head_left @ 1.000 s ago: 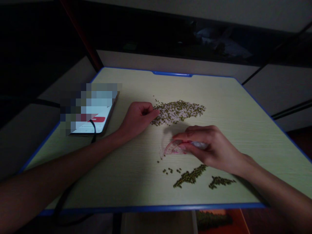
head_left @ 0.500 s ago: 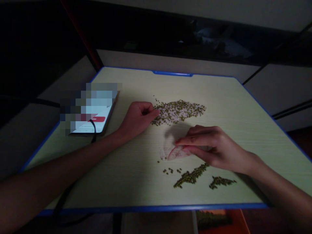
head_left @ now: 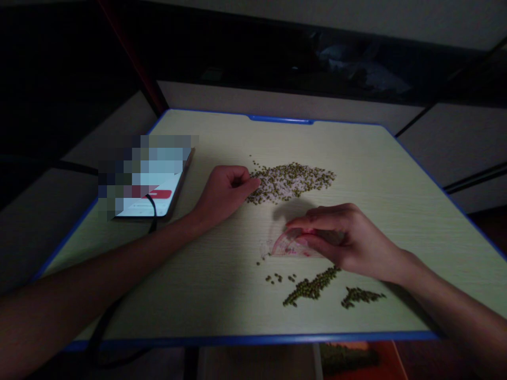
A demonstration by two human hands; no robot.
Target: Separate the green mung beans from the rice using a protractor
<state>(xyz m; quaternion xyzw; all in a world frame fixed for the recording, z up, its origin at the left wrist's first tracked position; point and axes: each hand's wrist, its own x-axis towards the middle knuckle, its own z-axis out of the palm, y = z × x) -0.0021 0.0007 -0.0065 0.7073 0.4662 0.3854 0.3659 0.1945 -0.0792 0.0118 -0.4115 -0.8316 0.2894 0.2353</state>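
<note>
My right hand (head_left: 344, 232) pinches a clear protractor (head_left: 291, 245) with pink-red edges and markings, close to the tabletop. Part of the protractor is hidden under my fingers. A few white grains and green beans lie at its left tip. My left hand (head_left: 227, 190) rests curled at the left end of a heap of mung beans mixed with white, rice-like grains (head_left: 293, 182); whether its fingers hold anything is hidden. Nearer the front lie a streak of mung beans (head_left: 312, 287), a smaller cluster of mung beans (head_left: 360, 296) and several loose beans.
A lit phone (head_left: 158, 203) with a black cable lies at the table's left. The pale table (head_left: 190, 306) has a blue rim. Below its front edge stand an orange container (head_left: 390, 361) with green contents and a pale-rimmed container (head_left: 318, 361).
The protractor has tilted flatter towards the tabletop, and its markings show more. My right fingers have shifted slightly with it. My left hand and the heap have stayed in place.
</note>
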